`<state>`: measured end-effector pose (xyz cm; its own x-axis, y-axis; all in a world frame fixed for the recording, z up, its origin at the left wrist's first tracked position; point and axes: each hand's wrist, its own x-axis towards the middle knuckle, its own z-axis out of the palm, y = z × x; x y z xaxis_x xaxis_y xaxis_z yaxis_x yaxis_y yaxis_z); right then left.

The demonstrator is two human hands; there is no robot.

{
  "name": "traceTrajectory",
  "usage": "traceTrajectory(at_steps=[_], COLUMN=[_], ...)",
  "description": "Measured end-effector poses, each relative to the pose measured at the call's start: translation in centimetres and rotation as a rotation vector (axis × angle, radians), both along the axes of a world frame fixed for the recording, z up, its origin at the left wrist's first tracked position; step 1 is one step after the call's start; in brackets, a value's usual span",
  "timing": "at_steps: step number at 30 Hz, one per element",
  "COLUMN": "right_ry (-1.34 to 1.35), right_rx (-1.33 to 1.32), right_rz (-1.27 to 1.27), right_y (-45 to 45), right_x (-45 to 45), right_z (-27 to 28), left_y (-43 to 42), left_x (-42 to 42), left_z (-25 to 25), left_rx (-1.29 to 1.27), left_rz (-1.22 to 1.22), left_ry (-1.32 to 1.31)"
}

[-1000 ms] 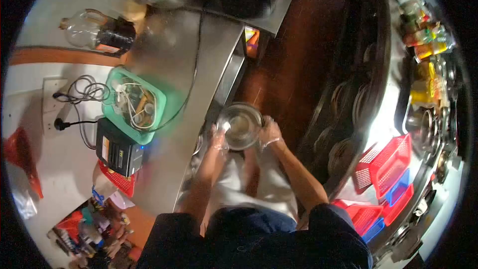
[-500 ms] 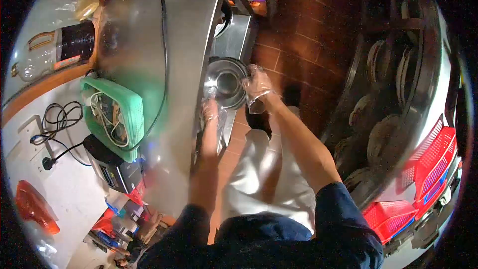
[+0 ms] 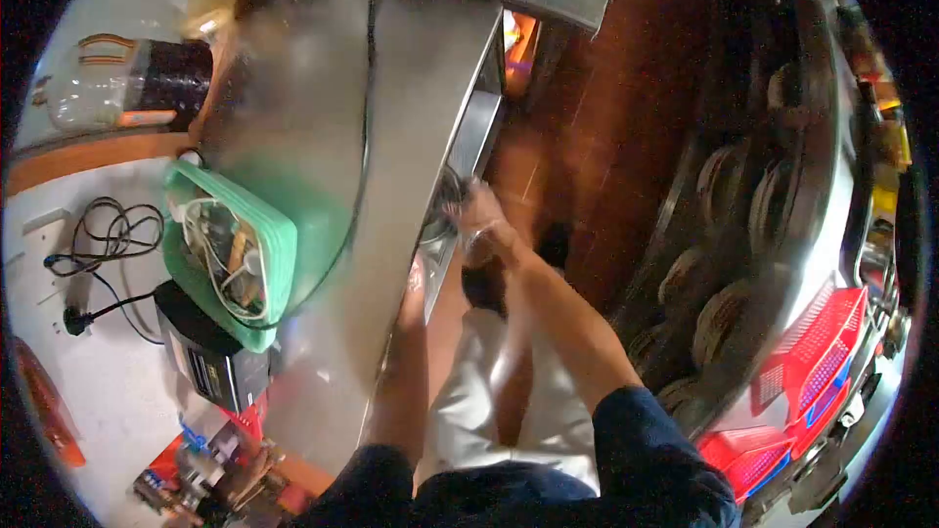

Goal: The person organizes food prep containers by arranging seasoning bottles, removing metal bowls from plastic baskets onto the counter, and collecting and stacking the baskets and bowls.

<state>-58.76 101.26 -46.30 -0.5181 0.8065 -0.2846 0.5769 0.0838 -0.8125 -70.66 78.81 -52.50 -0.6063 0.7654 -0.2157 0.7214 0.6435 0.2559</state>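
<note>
A round steel bowl [image 3: 448, 186] sits mostly beneath the steel counter, on or just above a metal shelf [image 3: 479, 127]; only a dark, blurred part of it shows. My right hand [image 3: 477, 212], in a clear plastic glove, is closed at the bowl's near right side. At the counter's edge is my left hand [image 3: 418, 279], also gloved. Its fingers are smeared and partly hidden by the counter, so their hold on the bowl is not visible.
A black cable [image 3: 367, 127] crosses the steel counter [image 3: 303, 68]. On the left stand a green basket [image 3: 279, 254] of cords and a black box [image 3: 220, 362]. Plates [image 3: 719, 323] fill a rack on the right, near red baskets [image 3: 822, 342]. Tiled floor [image 3: 606, 166] lies between.
The bowl has gone from open view beside the counter to mostly under it. Both hands have moved down in the view with it, and the camera has shifted.
</note>
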Motion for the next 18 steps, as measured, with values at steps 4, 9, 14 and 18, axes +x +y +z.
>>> traceTrajectory(at_steps=[4, 9, 14, 18], right_ry=[0.109, -0.131, -0.317, -0.129], right_rx=[-0.417, -0.1, -0.147, -0.161], right_rz=[-0.242, 0.035, 0.55, 1.106], right_y=[-0.5, -7.2, -13.8, -19.2], right_x=[3.8, 14.3, 20.4, 21.6], right_z=[12.3, 10.5, 29.8, 41.5], left_y=[4.7, -1.1, -9.3, -16.0], left_x=[6.3, 11.2, 7.6, 5.6], left_z=[11.5, 27.5, 40.4, 43.1], left_rx=[0.761, 0.433, -0.203, -0.178], left_rz=[0.505, 0.008, -0.522, -0.715], left_ry=[-0.666, -1.037, -1.322, -1.404])
